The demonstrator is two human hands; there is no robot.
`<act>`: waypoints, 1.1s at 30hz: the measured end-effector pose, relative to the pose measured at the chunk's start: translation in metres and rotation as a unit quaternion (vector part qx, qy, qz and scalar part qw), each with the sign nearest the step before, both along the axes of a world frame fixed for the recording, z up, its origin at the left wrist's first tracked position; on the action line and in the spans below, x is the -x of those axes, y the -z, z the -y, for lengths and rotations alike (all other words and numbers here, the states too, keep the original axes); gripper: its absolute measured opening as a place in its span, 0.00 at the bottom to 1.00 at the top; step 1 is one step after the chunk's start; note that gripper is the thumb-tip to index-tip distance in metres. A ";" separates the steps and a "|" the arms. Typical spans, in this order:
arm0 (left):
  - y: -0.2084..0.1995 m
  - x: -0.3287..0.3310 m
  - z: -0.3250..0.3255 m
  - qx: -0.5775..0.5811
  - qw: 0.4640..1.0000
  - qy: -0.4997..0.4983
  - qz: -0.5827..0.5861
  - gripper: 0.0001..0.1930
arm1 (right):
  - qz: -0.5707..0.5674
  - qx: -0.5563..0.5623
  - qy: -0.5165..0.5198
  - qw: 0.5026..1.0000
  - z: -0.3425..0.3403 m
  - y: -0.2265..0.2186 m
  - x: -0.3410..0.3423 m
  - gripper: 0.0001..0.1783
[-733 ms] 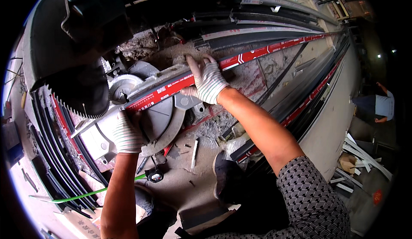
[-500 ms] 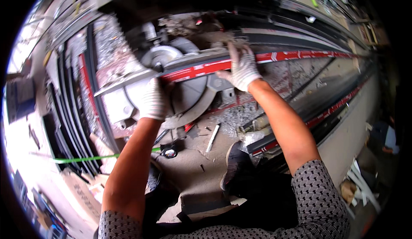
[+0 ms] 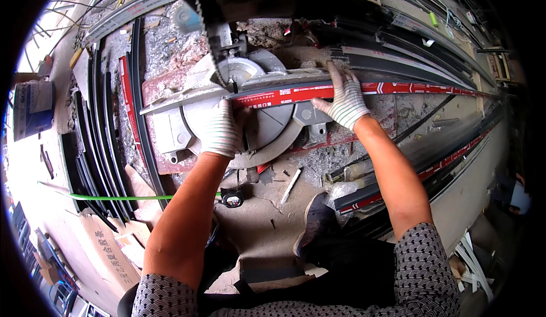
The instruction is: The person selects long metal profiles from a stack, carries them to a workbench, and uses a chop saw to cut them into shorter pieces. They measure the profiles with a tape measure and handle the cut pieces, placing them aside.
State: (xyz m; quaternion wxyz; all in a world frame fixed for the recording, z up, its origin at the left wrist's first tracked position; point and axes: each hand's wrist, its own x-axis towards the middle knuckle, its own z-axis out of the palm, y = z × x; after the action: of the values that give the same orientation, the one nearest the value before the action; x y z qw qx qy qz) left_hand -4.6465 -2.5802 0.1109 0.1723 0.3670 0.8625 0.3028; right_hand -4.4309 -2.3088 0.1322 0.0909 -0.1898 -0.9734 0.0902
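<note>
A long dark metal profile [image 3: 307, 93] with red printed film on its front lies across the grey round table of a mitre saw [image 3: 267, 146], along the saw's fence [image 3: 170, 105]. My left hand [image 3: 220, 132], in a white striped knit glove, is closed at the profile's left end; its fingertips are partly hidden. Farther right, my right hand [image 3: 345, 99], gloved likewise, grips the profile with fingers over the top and thumb in front. The toothed saw blade [image 3: 206, 44] hangs raised just behind the profile's left end, under the dark saw head.
Several dark profiles [image 3: 108, 140] lie at the left, more [image 3: 398, 61] at the back right. Another red-filmed profile [image 3: 409, 180] lies by my right forearm. A tape measure [image 3: 232, 198] with its green tape drawn out leftward is near my feet. Metal shavings [image 3: 324, 157] litter the floor.
My view has shifted slightly and become sharper, so the scene sits a little farther right. Both hands keep their hold on the profile, which has not visibly moved against the saw.
</note>
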 end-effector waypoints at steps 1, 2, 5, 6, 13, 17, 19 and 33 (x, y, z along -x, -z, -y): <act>0.001 -0.001 0.002 0.006 1.000 0.001 -0.002 0.14 | 0.022 0.001 0.027 0.999 0.005 0.000 0.002 0.61; 0.004 0.003 0.008 -0.044 0.997 -0.026 0.055 0.12 | 0.034 0.019 0.030 0.999 0.012 -0.003 0.010 0.60; 0.004 -0.001 -0.002 -0.074 0.991 -0.036 0.102 0.10 | 0.096 -0.016 0.053 0.994 0.009 -0.013 0.007 0.59; 0.001 -0.002 -0.004 -0.034 0.994 -0.027 0.096 0.14 | 0.120 -0.002 0.057 0.991 0.009 -0.017 0.006 0.59; -0.001 -0.003 -0.003 -0.010 0.998 -0.026 0.057 0.14 | 0.186 0.013 0.043 0.981 0.002 -0.024 0.008 0.59; 0.014 0.001 -0.001 -0.064 0.992 -0.015 0.109 0.16 | 0.175 0.057 0.036 0.982 0.003 -0.035 0.005 0.60; 0.013 0.000 -0.001 -0.038 0.992 -0.024 0.120 0.17 | 0.172 0.101 0.021 0.980 -0.002 -0.039 -0.003 0.60; -0.021 -0.011 -0.002 0.027 0.988 -0.011 0.153 0.15 | 0.249 -0.083 0.070 0.962 -0.037 0.002 -0.014 0.18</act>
State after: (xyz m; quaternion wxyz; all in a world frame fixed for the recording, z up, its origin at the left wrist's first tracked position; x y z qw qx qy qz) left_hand -4.6358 -2.5778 0.1319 0.3090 0.3024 0.8376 0.3340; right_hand -4.4172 -2.2720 0.1306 -0.1324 -0.2658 -0.9537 -0.0480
